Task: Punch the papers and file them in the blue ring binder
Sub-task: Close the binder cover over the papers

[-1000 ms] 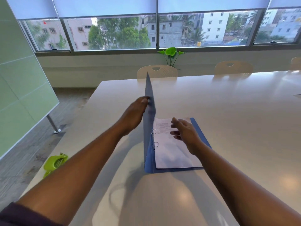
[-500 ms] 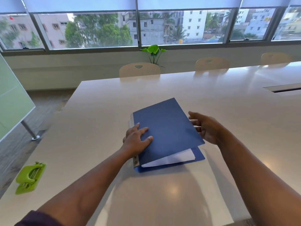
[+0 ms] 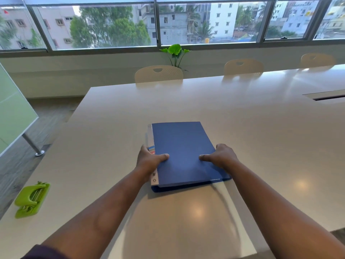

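**Closed binder held at both edges**

Head view: pale glossy conference table under a long window; cream chairs along the far side, green leafy plant behind them. Blue ring binder lies shut, flat on the table, near the front edge. Left hand clasps its spine side, thumb on the cover. Right hand clasps the opposite edge, thumb likewise on top. Lime-green hole punch sits well apart at far left.

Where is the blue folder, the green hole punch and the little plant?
blue folder (image 3: 183,152), head view, middle of its closed cover.
green hole punch (image 3: 31,200), head view, its top lever.
plant (image 3: 175,49), head view, its big leaf.
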A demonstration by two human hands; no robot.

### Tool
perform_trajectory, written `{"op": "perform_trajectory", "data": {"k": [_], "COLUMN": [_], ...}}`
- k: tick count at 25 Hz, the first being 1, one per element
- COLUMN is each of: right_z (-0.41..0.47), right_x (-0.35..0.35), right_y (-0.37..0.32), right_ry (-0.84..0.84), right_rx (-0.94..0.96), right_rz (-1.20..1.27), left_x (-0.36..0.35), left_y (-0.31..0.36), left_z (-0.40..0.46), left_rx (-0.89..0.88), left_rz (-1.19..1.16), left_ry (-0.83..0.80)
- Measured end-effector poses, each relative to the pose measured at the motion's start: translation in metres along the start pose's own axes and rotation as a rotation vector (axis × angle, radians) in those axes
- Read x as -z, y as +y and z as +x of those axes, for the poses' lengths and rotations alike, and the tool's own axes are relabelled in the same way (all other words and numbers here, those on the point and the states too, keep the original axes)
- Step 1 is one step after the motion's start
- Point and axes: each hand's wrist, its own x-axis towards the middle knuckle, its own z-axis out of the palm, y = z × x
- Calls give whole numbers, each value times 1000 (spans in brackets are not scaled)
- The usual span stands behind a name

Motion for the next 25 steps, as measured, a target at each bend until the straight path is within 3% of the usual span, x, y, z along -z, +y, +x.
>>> {"op": "perform_trajectory", "data": {"k": [5, 9, 13, 15, 20, 25], "right_z": [-3, -10, -15, -13, -11, -6], "right_x": [-15, -28, -40, -51, -74, -79], "right_y": [-12, -28, -46, -55, -67, -63], "right_ry": [-66, -150, -180, -137, 5, -11], "right_rx": [-44, -79, -12, 45, 192, 212], "right_rz": [188, 564, 767, 698, 254, 15], "left_x": [39, 64, 89, 99, 107, 103], "left_y": [10, 17, 13, 13, 5, -3], "left_z": [10, 3, 1, 4, 7, 12], "left_rx": [155, 182, 95, 34, -4, -97], "left_rz": [-332, -228, -169, -111, 77, 427], "left_ry": [-21, -95, -93, -41, -2, 115]}}
